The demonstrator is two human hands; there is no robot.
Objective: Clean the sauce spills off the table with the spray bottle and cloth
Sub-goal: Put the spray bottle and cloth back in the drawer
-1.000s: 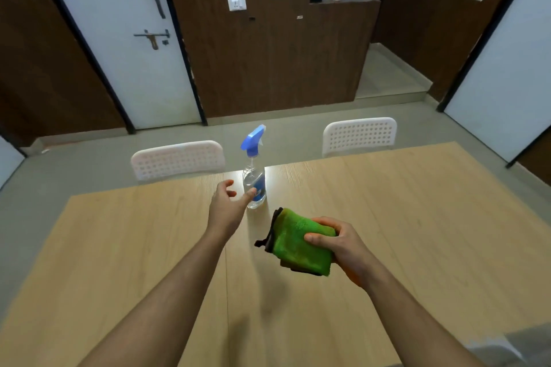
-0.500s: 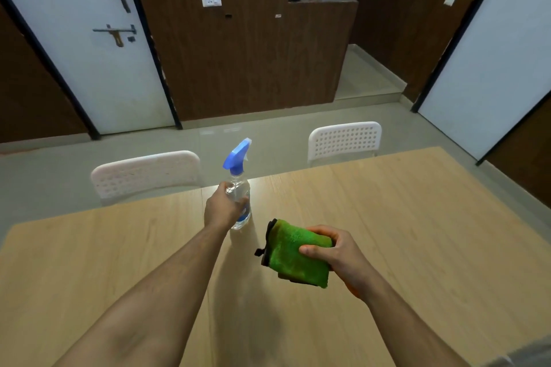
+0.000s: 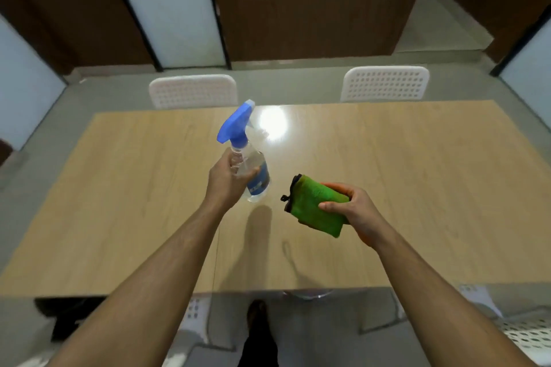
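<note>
One bottle (image 3: 249, 168), one cloth (image 3: 317, 208), two chairs (white). Left hand (image 3: 228, 185) fingers wrap the bottle above the surface (image 3: 417, 173); right hand (image 3: 354, 210) fingers grip the cloth

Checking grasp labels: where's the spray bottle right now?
In the head view, the spray bottle is gripped in the left hand above the table, left of the green cloth held in the right hand.

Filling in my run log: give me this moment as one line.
left hand: grips spray bottle, tilted | right hand: holds folded green cloth | table: no spill visible
</note>
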